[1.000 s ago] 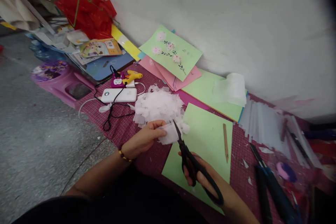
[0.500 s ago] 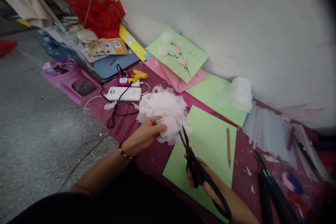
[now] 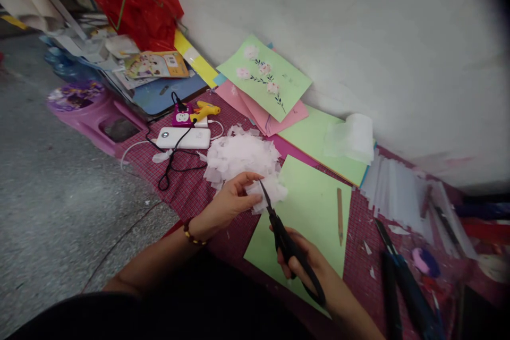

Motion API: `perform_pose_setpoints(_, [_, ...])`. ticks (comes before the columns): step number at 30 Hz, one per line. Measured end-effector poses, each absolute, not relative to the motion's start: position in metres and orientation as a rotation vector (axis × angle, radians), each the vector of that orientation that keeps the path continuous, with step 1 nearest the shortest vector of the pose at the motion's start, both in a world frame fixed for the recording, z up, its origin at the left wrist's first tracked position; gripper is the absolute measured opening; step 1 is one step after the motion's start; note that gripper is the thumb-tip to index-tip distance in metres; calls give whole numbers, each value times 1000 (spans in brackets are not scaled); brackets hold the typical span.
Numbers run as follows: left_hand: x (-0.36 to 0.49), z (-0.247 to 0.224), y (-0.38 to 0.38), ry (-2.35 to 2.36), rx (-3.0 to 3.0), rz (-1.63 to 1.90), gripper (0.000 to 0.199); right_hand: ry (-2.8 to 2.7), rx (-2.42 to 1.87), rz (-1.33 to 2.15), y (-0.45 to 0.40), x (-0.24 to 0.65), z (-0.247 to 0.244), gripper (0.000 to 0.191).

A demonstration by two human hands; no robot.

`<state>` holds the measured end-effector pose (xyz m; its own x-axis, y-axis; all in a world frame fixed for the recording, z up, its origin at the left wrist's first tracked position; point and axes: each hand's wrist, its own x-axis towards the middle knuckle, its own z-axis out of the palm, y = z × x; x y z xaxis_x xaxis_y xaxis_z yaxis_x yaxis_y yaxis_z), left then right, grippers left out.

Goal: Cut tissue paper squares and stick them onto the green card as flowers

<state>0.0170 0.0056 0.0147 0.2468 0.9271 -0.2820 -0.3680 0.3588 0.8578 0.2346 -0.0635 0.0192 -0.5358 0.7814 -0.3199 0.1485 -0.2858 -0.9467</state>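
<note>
Checking the head view from my end, I see the scissors point(image 3: 285, 234) come together: half a second ago the blades stood apart, clear of the fingers, and now they lie closed, with the tip right by the left fingertips. I take that as a snip just made or just being finished, though whether anything has come away I cannot tell.

My left hand point(image 3: 227, 204) pinches a thin white piece point(image 3: 254, 189) between thumb and index finger, the two nearly meeting, with only that sheer layer between them. My right hand point(image 3: 303, 257) is wrapped around the black handles, its fingers curled snugly.

The piece hangs above the near edge of the white scrap heap point(image 3: 243, 154), and its outline blurs into the scraps behind. Just to the right, the green sheet point(image 3: 314, 202) lies under the scissors, a pencil point(image 3: 340, 218) resting on it. With metal so near skin, I judge the index fingertip most at risk.
</note>
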Motion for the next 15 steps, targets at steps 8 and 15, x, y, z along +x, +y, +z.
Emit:
perform_pose_setpoints(8, [8, 20, 8, 912, 810, 939, 55, -1521, -1043, 2018, -64, 242, 17, 74])
perform_pose_setpoints(15, [-4, 9, 16, 759, 727, 788, 20, -1596, -902, 2079, -71, 262, 19, 82])
